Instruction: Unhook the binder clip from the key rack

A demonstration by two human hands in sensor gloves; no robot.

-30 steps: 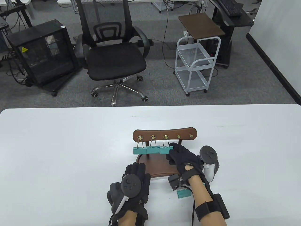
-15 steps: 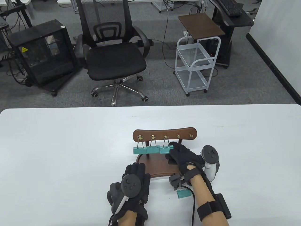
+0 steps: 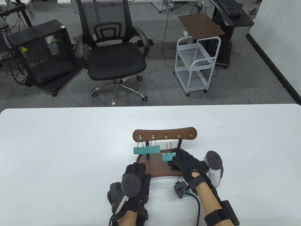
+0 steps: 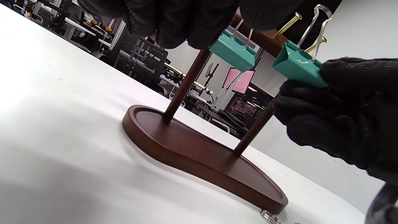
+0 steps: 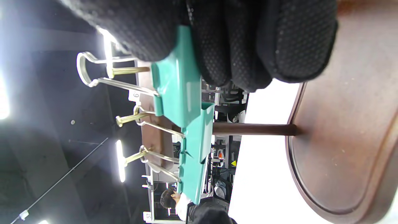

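Two binder clips (image 3: pixel 147 149) on rack (image 3: pixel 164 134), one in right hand (image 3: pixel 185 162)

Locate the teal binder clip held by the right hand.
In the table view, the teal binder clip sits off its peg, over the brown wooden rack's base, pinched by the right hand.

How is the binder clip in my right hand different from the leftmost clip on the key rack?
The clip in the right hand, the held clip, is off its peg; the leftmost clip hangs from the key rack. The held clip sits lower, over the base, and is pinched by gloved fingers; nothing touches the leftmost clip's teal body. Both are teal with silver wire handles and look alike in size.
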